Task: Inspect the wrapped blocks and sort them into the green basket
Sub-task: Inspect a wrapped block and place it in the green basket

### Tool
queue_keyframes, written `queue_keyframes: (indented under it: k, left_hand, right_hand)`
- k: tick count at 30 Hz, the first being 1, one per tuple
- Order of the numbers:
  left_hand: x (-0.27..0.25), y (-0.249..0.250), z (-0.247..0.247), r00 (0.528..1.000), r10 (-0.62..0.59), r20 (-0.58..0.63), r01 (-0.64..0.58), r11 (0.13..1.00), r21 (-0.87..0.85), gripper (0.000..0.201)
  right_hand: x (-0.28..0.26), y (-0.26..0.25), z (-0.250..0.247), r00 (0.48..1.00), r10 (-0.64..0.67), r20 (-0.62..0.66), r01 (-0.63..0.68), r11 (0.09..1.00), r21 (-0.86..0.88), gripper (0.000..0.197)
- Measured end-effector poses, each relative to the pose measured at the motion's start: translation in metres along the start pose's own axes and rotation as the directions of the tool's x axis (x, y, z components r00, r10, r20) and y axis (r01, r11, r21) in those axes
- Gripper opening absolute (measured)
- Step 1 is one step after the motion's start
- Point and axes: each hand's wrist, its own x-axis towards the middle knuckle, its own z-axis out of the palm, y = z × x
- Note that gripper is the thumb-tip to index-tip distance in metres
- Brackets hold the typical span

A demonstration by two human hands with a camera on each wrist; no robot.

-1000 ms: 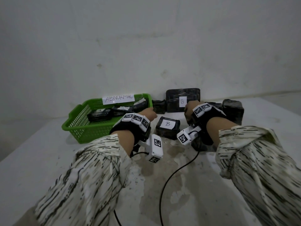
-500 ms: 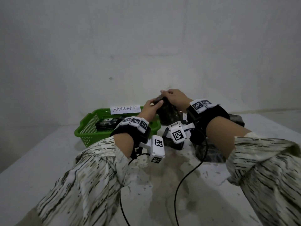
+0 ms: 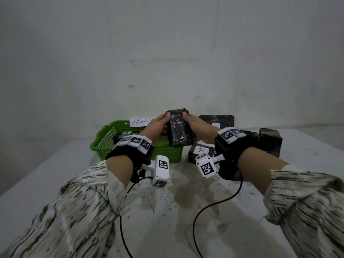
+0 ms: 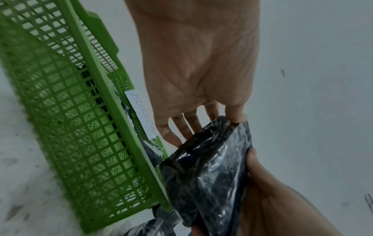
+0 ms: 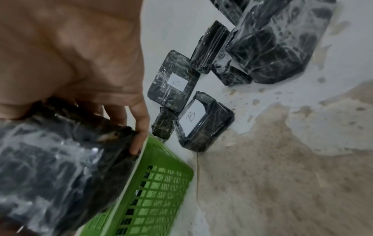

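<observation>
Block (image 3: pixel 178 130) lifted — both hands (basket (image 3: pixel 104 144) behind)

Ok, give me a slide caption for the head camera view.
Both hands, left hand and right hand, hold a wrapped block up above the green basket for inspection.

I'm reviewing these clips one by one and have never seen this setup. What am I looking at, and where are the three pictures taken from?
No machine: a person works bare-handed, wearing cameras. One picture looks down from the head; the others look along each wrist at the fingers. The left hand and right hand together hold up a wrapped block in shiny dark film. On the table stands a green basket tagged with a paper label, already holding some blocks. Right of it lie more, two marked B.
</observation>
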Motion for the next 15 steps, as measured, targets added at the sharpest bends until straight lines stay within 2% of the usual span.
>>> queue_keyframes:
  k: [3, 7, 12, 15]
  left_hand:
    - [0.002, -0.002, 0.003, 0.998, 0.038, -0.043, -0.036, 0.998, 0.056, 0.041]
    - [0.006, -0.005, 0.0, 0.991, 0.1, -0.09, -0.094, 0.993, 0.064, 0.039]
    - [0.003, -0.014, 0.0, 0.993, 0.113, -0.033, -0.11, 0.991, 0.083, 0.041]
    - [0.002, -0.017, -0.003, 0.987, 0.153, -0.054, -0.149, 0.986, 0.068, 0.041]
  right_hand:
    - [0.002, 0.004, 0.002, 0.994, -0.093, -0.048, 0.091, 0.994, -0.057, 0.047]
    - [0.004, 0.013, 0.003, 0.999, -0.027, 0.022, 0.027, 1.0, 0.011, 0.051]
    - [0.002, 0.017, 0.004, 0.993, -0.116, -0.014, 0.116, 0.993, 0.004, 0.04]
    - [0.001, 0.019, 0.007, 0.996, -0.085, 0.002, 0.085, 0.996, 0.039, 0.043]
